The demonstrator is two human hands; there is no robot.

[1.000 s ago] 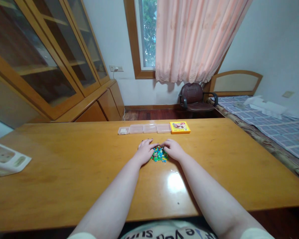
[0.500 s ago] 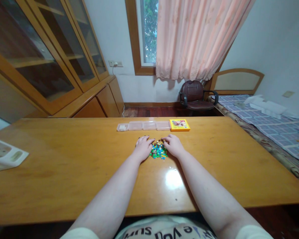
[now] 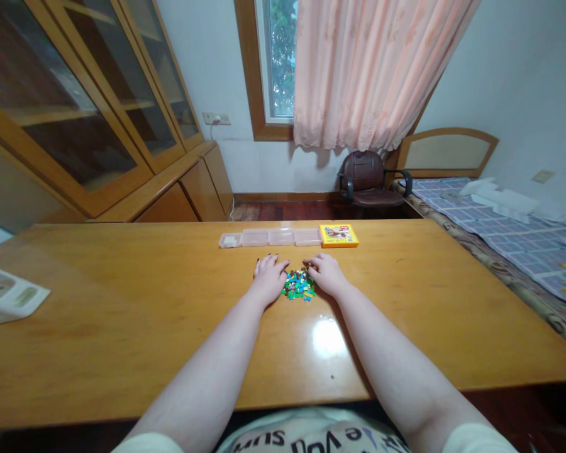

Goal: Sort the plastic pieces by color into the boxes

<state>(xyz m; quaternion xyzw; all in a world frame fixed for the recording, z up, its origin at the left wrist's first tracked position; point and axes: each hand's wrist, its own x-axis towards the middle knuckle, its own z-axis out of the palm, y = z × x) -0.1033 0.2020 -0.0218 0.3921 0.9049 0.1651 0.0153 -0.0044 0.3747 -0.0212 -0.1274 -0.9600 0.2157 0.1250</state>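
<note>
Small toy building bricks (image 3: pixel 299 286), mostly blue and green with some white, yellow and brown, lie heaped on the wooden table (image 3: pixel 146 327). On the heap's left side rests my left hand (image 3: pixel 268 277), fingers spread, thumb side against the bricks. My right hand (image 3: pixel 327 274) borders the heap on the right, with its fingers apart and reaching over the far edge of the pile. Neither hand lifts a brick that I can see. Beyond the hands, a row of clear plastic trays (image 3: pixel 282 237) adjoins a yellow box (image 3: pixel 338 236) with a printed picture on its lid.
A white power strip (image 3: pixel 12 292) sits at the table's left edge. Past the table are a brown office chair (image 3: pixel 365 179), a bed (image 3: pixel 514 220) at the right and a glass-door wooden cabinet (image 3: pixel 87 182) at the left.
Brown bricks at the heap's far edge have been drawn in closer to the pile. Both hands stay at its sides, with slight finger movement.
</note>
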